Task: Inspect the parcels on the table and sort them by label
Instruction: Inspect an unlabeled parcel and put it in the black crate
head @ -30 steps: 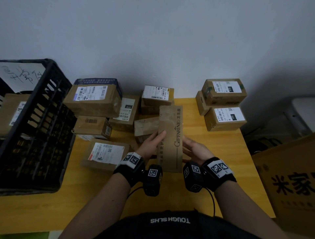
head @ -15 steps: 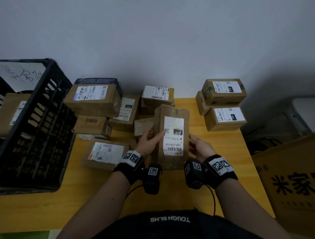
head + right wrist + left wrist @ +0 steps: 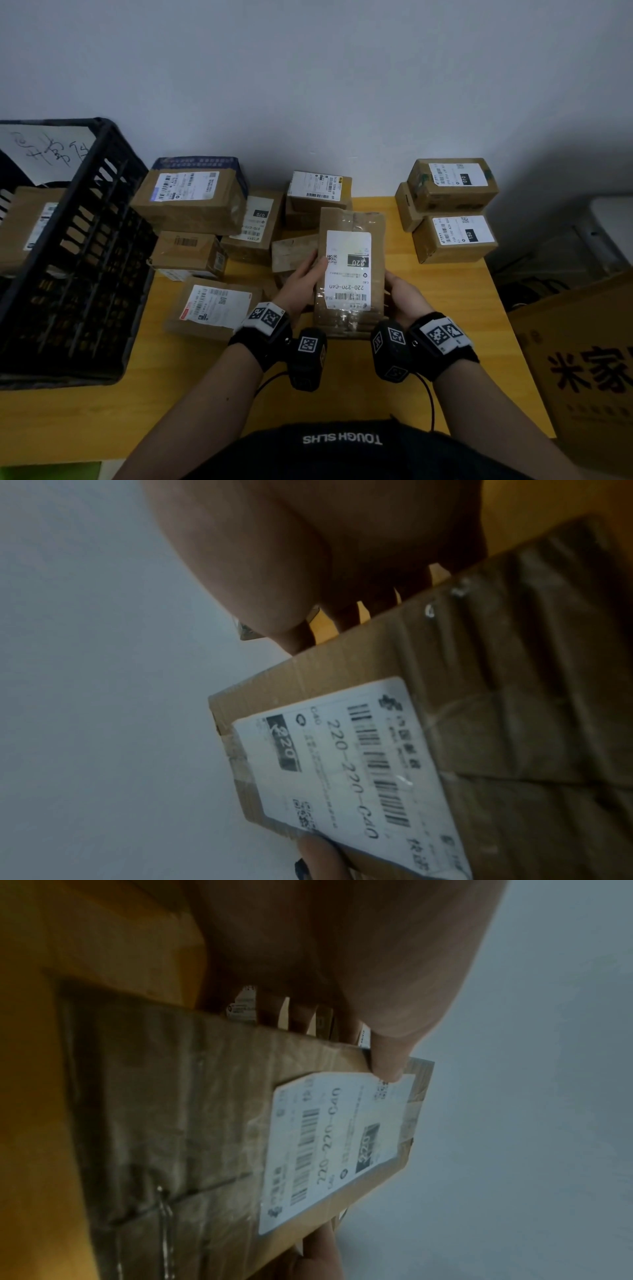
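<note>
I hold a long brown cardboard parcel [image 3: 349,219] above the middle of the yellow table [image 3: 171,394], label side up. Its white label [image 3: 347,270] reads 220-220-C40 with a black 220 block. My left hand [image 3: 306,279] grips its left edge, thumb on the label's corner, fingers underneath. My right hand [image 3: 399,293] grips the right edge the same way. The left wrist view shows the parcel [image 3: 188,1110] with my thumb [image 3: 387,1064] on the label. The right wrist view shows the parcel [image 3: 496,683] and its label [image 3: 349,764], fingers behind the box.
A black crate [image 3: 75,260] at the left holds a parcel [image 3: 27,222]. Several labelled parcels are piled at the back left, among them one marked 070 [image 3: 257,222]. Two stacked boxes marked 010 [image 3: 452,181] and 150 [image 3: 455,236] stand at back right. A large carton [image 3: 589,370] stands beside the table.
I have turned the parcel over: a second ago its printed brown side faced up, now the white label does. In the last half second it has hardly moved.
</note>
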